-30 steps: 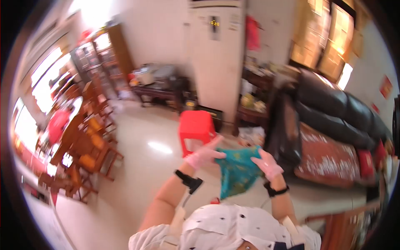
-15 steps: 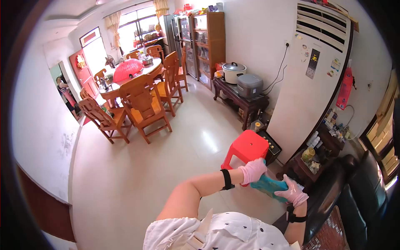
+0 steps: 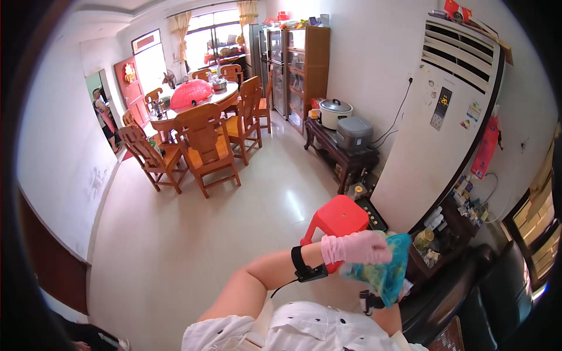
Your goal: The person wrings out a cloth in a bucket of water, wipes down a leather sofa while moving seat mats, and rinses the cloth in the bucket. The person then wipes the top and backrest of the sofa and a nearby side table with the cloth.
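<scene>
A crumpled, see-through teal plastic bag point(image 3: 393, 270) with yellowish patches hangs in front of my body. My left hand point(image 3: 360, 248), in a pink glove, is closed at the bag's upper left edge, with the fingertips partly hidden. Behind the bag's lower right side is my right hand point(image 3: 407, 288); only a bit of its pale glove shows, and its fingers are hidden. Black straps with small devices sit on both wrists. Just beyond my left hand stands a red plastic stool point(image 3: 338, 217), partly covered by my forearm.
A dark low bench point(image 3: 335, 153) by the wall carries a rice cooker point(image 3: 336, 114) and a grey appliance point(image 3: 355, 134). A tall air conditioner point(image 3: 436, 128) and black leather sofa point(image 3: 497, 298) are on the right. Wooden chairs point(image 3: 205, 143) surround a dining table. A person point(image 3: 104, 120) stands in the far-left doorway.
The teal bag has gone from stretched sideways between both hands to hanging upright. My left hand has moved across it, while my right hand has dropped behind it. The view has shifted slightly.
</scene>
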Available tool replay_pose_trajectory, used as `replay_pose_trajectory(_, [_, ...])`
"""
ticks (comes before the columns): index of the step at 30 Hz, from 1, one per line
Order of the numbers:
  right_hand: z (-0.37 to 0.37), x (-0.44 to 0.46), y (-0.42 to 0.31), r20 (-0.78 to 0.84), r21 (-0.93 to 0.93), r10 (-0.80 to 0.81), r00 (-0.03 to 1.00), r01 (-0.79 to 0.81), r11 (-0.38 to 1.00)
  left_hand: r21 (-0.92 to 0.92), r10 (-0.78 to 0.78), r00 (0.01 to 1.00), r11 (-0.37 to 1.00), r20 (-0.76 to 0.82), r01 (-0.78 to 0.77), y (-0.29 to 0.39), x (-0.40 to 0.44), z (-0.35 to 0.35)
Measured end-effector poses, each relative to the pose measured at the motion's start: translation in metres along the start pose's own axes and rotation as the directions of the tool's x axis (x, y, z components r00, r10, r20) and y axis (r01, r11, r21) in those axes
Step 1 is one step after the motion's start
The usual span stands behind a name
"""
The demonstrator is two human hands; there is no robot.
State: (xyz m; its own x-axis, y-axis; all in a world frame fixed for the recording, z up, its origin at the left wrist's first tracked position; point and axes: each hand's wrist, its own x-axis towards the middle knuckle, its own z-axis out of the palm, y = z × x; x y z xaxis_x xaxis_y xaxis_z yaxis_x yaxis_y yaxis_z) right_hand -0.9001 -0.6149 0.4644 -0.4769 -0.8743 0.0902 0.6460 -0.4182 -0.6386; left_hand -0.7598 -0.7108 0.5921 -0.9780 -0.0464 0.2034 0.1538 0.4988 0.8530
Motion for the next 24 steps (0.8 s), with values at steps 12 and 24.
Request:
replay_pose_trajectory(12, [0.091,0.013,0.061,0.148,-0.149,0.020,0.989,0.002,0.989,-0.911,-0.737,0.589,0.413,-0.333,0.002,-0.093,-0.018,0.015])
replay_pose_trajectory(24, [0.074,-0.007,0.041,0.107,-0.382,-0.055,0.993,0.092,0.919,0.047,-0.026,0.885,0.997,-0.465,0.054,-0.087,-0.023,0.075])
